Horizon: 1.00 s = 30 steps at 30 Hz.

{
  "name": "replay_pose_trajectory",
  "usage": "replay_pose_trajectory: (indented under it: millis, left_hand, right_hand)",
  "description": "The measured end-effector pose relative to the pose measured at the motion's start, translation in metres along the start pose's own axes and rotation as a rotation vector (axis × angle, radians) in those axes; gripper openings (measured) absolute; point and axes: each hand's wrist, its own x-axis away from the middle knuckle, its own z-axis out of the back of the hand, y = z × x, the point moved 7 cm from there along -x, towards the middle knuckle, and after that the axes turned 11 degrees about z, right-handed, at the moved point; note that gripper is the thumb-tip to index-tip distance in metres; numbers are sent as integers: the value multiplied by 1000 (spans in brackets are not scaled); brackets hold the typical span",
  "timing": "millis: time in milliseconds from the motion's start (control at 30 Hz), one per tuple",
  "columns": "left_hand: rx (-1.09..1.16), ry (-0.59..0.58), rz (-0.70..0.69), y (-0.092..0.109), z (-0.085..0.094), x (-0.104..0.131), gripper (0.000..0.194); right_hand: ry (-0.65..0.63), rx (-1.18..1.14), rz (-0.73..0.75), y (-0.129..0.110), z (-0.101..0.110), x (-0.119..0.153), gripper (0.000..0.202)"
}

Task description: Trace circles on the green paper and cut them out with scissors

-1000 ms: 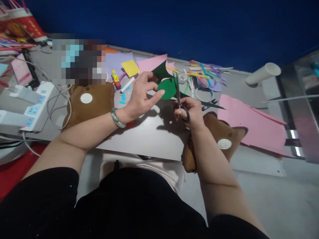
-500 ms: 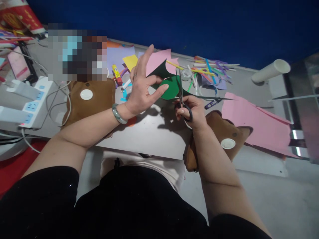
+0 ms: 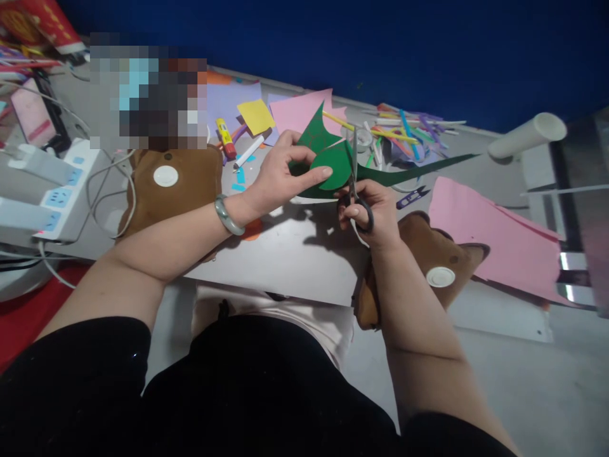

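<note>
My left hand (image 3: 288,170) pinches a sheet of green paper (image 3: 335,164) between thumb and fingers, the thumb lying on a rounded, partly cut-out shape. Jagged points of the sheet rise behind that shape, and a long thin strip stretches off to the right. In my right hand (image 3: 373,212) is a pair of scissors (image 3: 353,166) with dark handles, blades pointing up at the right edge of the rounded part. Whether the blades are fully closed is hard to make out. Both hands are above the white table (image 3: 285,260), and shadows fall below them.
Brown cushioned pouches (image 3: 188,190) with white discs lie on either side. Pink paper (image 3: 495,238), purple thread snips (image 3: 412,197), a glue stick (image 3: 225,138), a white marker (image 3: 249,153) and a yellow paper piece (image 3: 257,117) lie around. A power strip (image 3: 66,190) with cables stands left, a white tube (image 3: 528,136) right.
My left fingers, raised and spread before, have come down and curled around the paper. The green sheet has tilted, so more of its face and the right-hand strip show.
</note>
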Motion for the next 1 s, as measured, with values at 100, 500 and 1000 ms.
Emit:
replay_pose_trajectory:
  millis: [100, 500, 1000]
  left_hand:
    - [11, -30, 0, -1, -2, 1, 42]
    - [16, -84, 5, -1, -5, 1, 53]
    - [-23, -20, -19, 1, 0, 4, 51]
  right_hand:
    - [-2, 1, 8, -1, -1, 0, 75]
    - [-15, -11, 20, -3, -1, -1, 69]
    - [-35, 48, 16, 0, 3, -3, 67]
